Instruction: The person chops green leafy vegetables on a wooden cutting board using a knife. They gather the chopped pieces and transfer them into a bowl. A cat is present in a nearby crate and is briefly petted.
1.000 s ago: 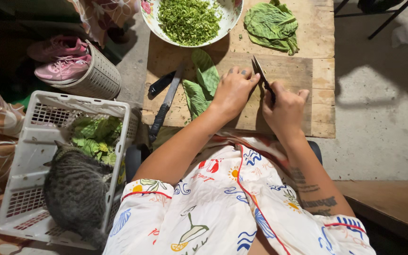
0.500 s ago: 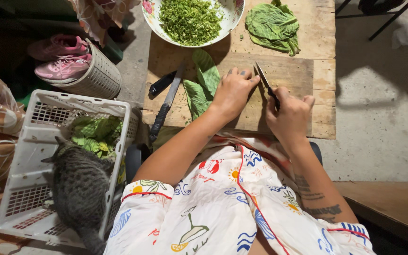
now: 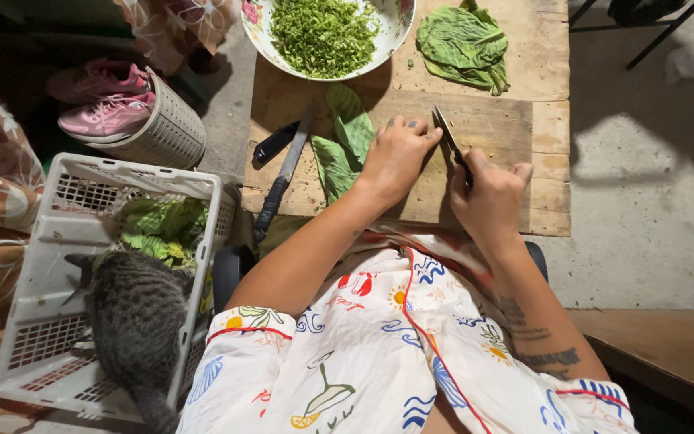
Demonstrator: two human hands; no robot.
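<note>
My right hand has a closed grip around the handle of a small dark-bladed kitchen knife, whose blade points toward 11 o'clock over the pale wooden chopping board. The handle is hidden in my fist, so I cannot tell its material; the blade looks thin, stiff and light, best held well back on the handle, away from the edge. At 9 o'clock from the knife, my left hand lies curled, knuckles up, pressing down whatever I am cutting, which my fingers cover; I judge it to be a rolled bundle of leaf, soft, limp and springy, wanting a firm pinch close to the cut end with fingertips tucked back. Further toward 9 o'clock, long green leaves lie flat on the board just beside that hand, light and easily torn. Left of them rests a long dark-handled knife. At 12 o'clock on the plank worktop stands a round flowered bowl of finely chopped greens, and at 1 o'clock a heap of crumpled green leaves. Far off at 8 o'clock a white plastic basket holds more leaves and a grey tabby cat.
</note>
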